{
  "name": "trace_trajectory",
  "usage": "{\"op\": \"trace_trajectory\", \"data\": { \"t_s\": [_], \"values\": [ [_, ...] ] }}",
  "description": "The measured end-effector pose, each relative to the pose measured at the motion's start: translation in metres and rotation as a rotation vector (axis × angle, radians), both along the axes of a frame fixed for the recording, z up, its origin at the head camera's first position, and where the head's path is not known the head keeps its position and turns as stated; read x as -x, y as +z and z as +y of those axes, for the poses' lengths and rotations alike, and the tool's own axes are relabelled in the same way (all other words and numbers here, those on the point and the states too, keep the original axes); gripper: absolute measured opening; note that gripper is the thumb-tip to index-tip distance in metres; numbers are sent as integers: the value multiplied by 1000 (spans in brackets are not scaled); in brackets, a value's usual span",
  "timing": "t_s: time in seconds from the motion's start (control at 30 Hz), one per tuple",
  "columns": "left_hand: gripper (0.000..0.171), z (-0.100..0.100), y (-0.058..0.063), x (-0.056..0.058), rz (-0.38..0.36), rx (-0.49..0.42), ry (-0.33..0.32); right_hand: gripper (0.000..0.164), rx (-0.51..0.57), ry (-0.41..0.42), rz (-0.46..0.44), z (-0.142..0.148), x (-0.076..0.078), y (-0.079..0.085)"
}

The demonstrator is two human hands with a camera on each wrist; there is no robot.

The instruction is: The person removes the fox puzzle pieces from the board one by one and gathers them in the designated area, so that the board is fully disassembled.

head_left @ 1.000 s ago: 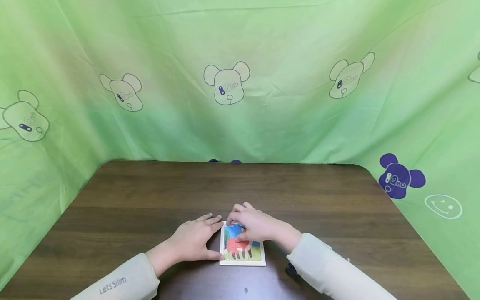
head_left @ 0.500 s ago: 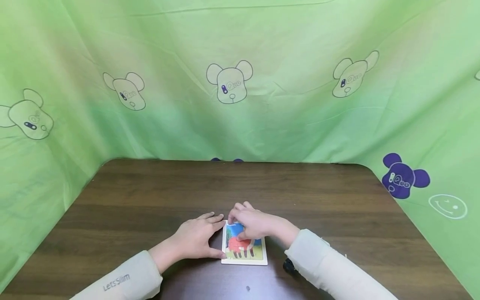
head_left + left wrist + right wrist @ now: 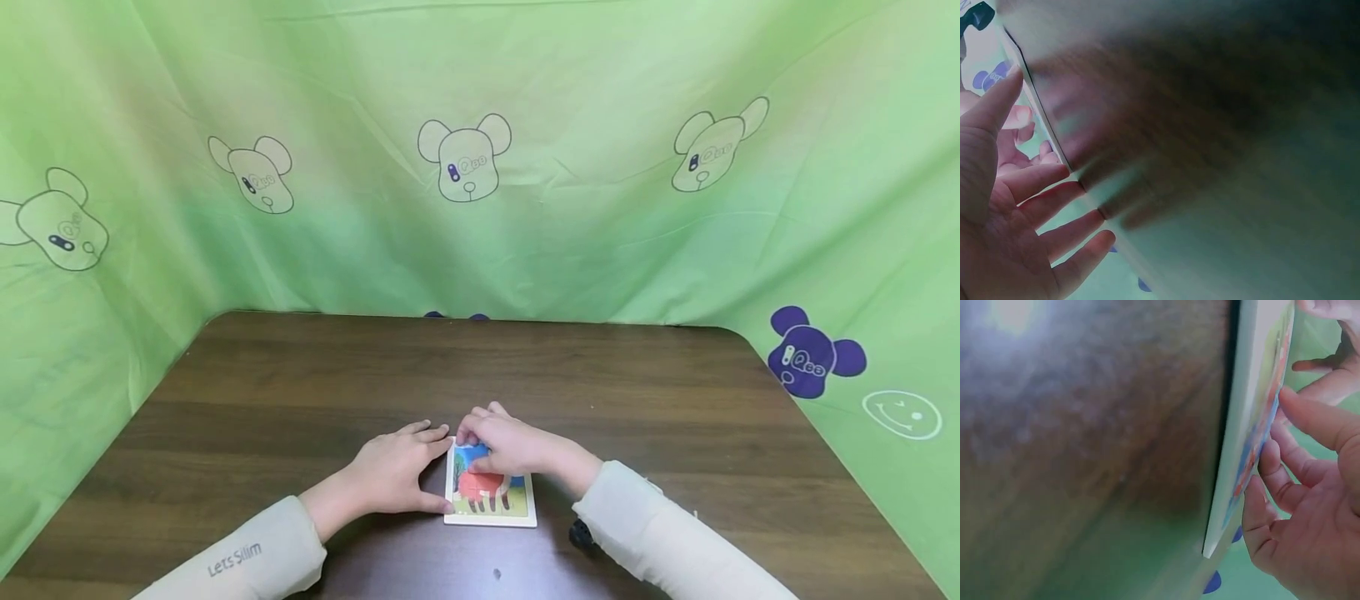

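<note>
A small jigsaw puzzle [image 3: 491,507] lies flat on the table, with a white frame around a picture of a red animal on grass under blue sky. My left hand [image 3: 393,471] spreads at its left side, thumb and index finger touching the frame. In the left wrist view the fingers of the left hand [image 3: 1022,206] are fairly straight. Over the upper part of the picture is my right hand [image 3: 506,443]. In the right wrist view, bent fingertips [image 3: 1267,450] and the thumb meet the puzzle's face, well apart. No lifted piece shows; the right hand hides part of the picture.
The brown wooden table [image 3: 300,375] extends beyond the puzzle to a green curtain [image 3: 360,233] printed with bear heads. A small black object [image 3: 581,535] sits by the right sleeve. A small dark mark [image 3: 497,574] shows near the front.
The head view has shifted slightly. Both hands stay at the same places on the puzzle; the right thumb has shifted a little over the picture.
</note>
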State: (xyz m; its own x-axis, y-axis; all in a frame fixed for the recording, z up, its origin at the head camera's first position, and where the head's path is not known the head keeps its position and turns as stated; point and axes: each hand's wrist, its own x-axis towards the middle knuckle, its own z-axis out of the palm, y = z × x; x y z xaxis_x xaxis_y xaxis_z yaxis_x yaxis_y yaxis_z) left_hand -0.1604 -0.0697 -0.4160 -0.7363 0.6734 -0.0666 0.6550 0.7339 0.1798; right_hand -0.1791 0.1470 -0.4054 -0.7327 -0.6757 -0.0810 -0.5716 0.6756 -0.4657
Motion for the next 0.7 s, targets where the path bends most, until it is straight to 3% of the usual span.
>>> {"op": "trace_trajectory", "data": {
  "t_s": [0.37,0.7],
  "values": [
    [89,-1,-2,1,-5,5,10,24,-24,-19,-25,-5,3,0],
    [89,-1,-2,1,-11,-3,7,28,46,-28,-60,-3,1,-2]
  ]
}}
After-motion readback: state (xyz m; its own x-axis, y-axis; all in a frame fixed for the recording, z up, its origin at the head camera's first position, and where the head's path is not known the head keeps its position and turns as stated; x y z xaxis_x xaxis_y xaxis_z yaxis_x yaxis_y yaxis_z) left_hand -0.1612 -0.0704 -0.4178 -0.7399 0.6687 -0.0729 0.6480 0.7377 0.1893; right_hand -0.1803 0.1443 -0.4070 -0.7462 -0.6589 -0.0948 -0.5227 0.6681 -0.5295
